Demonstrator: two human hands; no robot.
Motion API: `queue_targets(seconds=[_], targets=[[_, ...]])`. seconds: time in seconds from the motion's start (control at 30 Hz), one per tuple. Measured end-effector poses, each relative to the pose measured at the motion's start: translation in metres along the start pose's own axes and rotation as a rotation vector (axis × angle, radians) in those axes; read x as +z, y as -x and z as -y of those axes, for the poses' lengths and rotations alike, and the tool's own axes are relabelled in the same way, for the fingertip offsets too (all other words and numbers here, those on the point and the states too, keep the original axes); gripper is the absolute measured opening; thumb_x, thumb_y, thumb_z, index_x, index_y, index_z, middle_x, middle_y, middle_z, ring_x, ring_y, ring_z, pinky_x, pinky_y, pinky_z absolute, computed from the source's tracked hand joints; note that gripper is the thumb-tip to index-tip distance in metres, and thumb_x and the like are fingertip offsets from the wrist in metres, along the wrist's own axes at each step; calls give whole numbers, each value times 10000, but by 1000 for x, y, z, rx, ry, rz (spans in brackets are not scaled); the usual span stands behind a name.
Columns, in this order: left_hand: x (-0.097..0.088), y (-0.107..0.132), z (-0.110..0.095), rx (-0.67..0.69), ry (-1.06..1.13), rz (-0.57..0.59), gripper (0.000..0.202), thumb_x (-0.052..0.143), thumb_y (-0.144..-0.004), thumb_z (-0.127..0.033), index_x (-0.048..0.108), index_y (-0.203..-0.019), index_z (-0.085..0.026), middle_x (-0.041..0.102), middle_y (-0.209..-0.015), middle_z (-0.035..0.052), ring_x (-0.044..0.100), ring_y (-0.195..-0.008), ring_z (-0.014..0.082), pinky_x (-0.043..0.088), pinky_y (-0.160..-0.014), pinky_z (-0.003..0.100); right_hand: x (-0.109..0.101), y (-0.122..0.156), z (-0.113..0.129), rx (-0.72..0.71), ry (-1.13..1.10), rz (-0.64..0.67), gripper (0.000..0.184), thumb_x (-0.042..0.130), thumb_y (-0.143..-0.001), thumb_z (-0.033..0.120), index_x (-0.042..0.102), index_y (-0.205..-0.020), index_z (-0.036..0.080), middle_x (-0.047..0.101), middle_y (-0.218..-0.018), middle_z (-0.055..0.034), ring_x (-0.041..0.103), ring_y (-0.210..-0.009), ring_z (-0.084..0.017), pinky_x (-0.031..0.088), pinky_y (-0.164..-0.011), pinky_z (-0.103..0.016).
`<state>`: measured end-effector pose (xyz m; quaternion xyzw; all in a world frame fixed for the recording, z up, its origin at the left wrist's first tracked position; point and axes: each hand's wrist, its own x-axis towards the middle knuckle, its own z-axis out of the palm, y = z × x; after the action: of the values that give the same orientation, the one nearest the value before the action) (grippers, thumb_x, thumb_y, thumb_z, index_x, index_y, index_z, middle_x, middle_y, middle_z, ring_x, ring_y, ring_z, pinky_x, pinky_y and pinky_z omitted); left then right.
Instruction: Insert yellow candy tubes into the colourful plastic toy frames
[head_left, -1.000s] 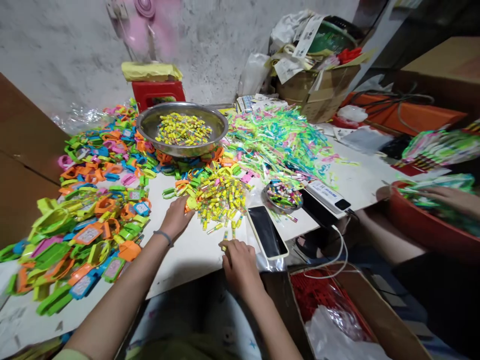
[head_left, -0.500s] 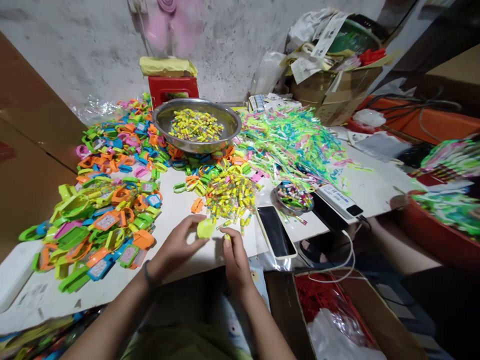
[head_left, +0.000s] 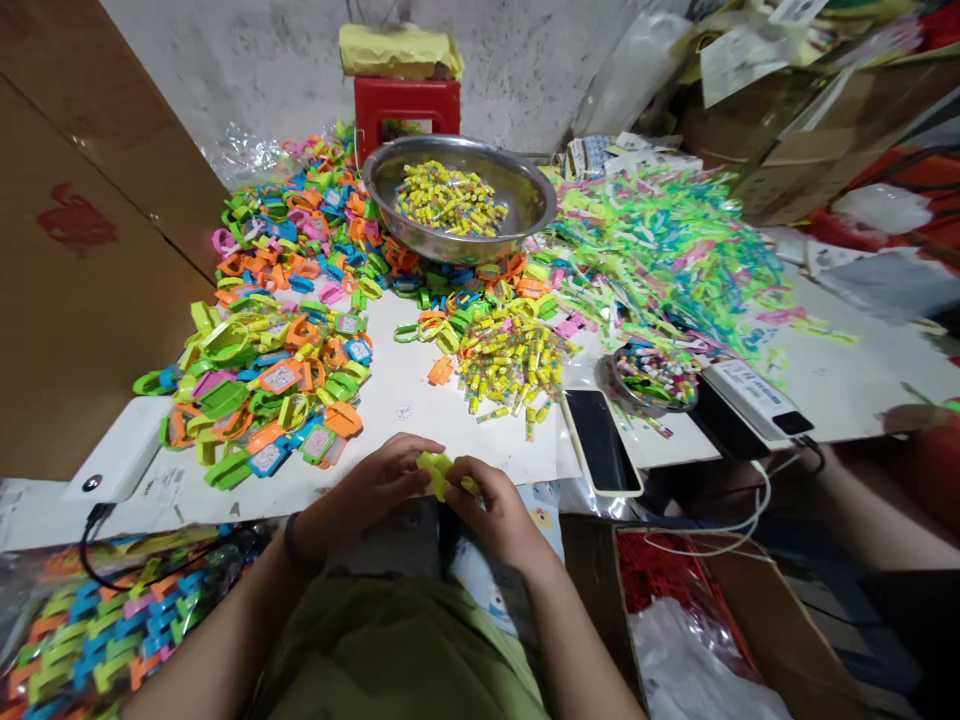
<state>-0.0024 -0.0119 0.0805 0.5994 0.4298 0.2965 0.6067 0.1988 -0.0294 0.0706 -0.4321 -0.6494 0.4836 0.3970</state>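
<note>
My left hand [head_left: 386, 480] pinches a yellow plastic toy watch [head_left: 433, 472] over the table's front edge. My right hand [head_left: 491, 505] closes in from the other side, its fingers meeting the watch; a small yellow candy tube [head_left: 471, 485] shows between them. Whether the tube is inside the watch is hidden by the fingers. Ahead lies a loose heap of similar yellow tubes [head_left: 517, 360]. Left of it, colourful toy watches [head_left: 281, 385] form a large pile. A steel bowl [head_left: 525, 205] behind holds more yellow tubes.
Right of the tubes are a phone [head_left: 602, 440], a small bowl of mixed bits [head_left: 656, 375] and a white power bank [head_left: 757, 398]. Green and pink plastic strips [head_left: 675, 240] spread behind them. A white box [head_left: 120, 450] with a cable sits left. Another person's arm [head_left: 877, 500] shows at right.
My hands have come together and nearer to my body, bringing the yellow tube to the yellow toy watch. The camera view has turned left and tilted down.
</note>
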Motion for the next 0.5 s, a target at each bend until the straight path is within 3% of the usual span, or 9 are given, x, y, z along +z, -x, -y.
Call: queue_targets(seconds=[0.1, 0.2, 0.3, 0.37, 0.5], targets=[[5, -2, -1, 29, 16, -40, 389, 578, -837, -569, 604, -847, -182, 642, -1148, 105, 644, -980, 219, 551, -826, 323, 1, 0, 1, 8, 12, -141, 302, 487, -939, 435, 588, -1116, 212, 630, -927, -34, 598, -828, -170, 491, -722, -268], [13, 1, 0, 57, 6, -150, 355, 610, -826, -540, 549, -802, -191, 673, -1075, 91, 659, -939, 210, 558, -786, 312, 6, 7, 4, 27, 50, -196, 403, 354, -1001, 436, 509, -1318, 241, 626, -1142, -77, 601, -1038, -202, 498, -867, -330], [18, 8, -2, 130, -85, -293, 368, 676, -796, -473, 553, -1022, -212, 695, -941, 46, 680, -849, 181, 561, -730, 279, 12, 15, 7, -54, 117, -175, 366, 348, -1015, 372, 513, -1327, 274, 604, -1250, -80, 565, -1156, -211, 468, -954, -359], [20, 12, -6, 187, -187, -362, 474, 713, -772, -422, 544, -1167, -221, 706, -1026, 57, 689, -901, 189, 565, -772, 281, 16, 19, 7, -115, 118, -224, 333, 402, -1004, 337, 488, -1320, 274, 636, -1185, -78, 606, -1087, -196, 492, -911, -339], [19, 18, -13, 241, -359, -400, 416, 697, -788, -389, 619, -1155, -211, 722, -1099, 61, 693, -966, 204, 570, -846, 294, 19, 21, 3, -130, 81, -327, 162, 503, -965, 311, 541, -1110, 247, 669, -950, -43, 654, -863, -167, 521, -756, -280]])
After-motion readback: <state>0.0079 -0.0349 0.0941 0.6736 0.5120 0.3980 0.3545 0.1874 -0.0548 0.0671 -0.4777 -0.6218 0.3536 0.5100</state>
